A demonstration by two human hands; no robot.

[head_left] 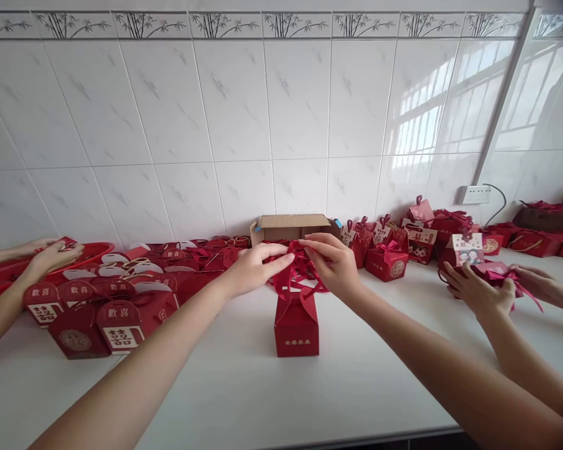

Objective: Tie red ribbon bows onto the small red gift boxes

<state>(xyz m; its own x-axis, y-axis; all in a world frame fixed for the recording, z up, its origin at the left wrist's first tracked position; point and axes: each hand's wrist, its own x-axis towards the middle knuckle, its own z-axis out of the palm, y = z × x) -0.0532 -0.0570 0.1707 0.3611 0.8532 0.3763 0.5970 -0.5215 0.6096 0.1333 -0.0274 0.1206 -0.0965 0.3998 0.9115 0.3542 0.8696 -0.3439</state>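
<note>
A small red box [297, 328] with gold characters stands upright on the white table in front of me. Red ribbon [287, 275] rises from its top. Above the box, my left hand [258, 267] pinches the ribbon with thumb and fingers. Close on its right, my right hand [333, 259] pinches the ribbon too, its fingertips near those of my left hand. Behind the hands lies more loose red ribbon, partly hidden by them.
Many red boxes [122, 325] crowd the left, beside a red basket [98, 251] with another person's hands over it. A cardboard box [293, 220] stands by the wall. At right, a person's hands [485, 290] hold a ribboned box near more finished-looking boxes [388, 265].
</note>
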